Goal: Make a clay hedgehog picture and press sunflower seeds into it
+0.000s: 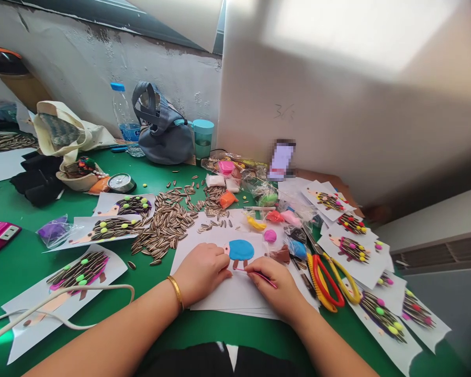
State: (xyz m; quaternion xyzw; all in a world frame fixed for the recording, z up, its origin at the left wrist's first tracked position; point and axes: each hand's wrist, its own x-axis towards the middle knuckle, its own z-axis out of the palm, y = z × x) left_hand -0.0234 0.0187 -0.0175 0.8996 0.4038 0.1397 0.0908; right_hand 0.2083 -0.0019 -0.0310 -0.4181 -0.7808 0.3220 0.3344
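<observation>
On a small white card (pixel 255 238) lies a hedgehog figure with a blue clay body (pixel 242 250), a pale face and brown legs. My left hand (pixel 204 272), with a gold bracelet at the wrist, rests on the paper left of the figure. Its fingers are curled together by the face; whatever they hold, if anything, is hidden. Pinched in my right hand (pixel 277 288) is a thin pink clay tool (pixel 265 277), its tip close to the brown legs. A pile of sunflower seeds (pixel 168 220) lies beyond my left hand.
Yellow-and-red handled scissors (pixel 327 280) lie beside my right hand. Finished hedgehog cards (pixel 349 248) spread at right, with more cards (pixel 78 277) at left under a white cable (pixel 98 288). Clay packets (pixel 275 215), a phone (pixel 281 159), a bag (pixel 165 131) and a bottle (pixel 127 123) stand behind.
</observation>
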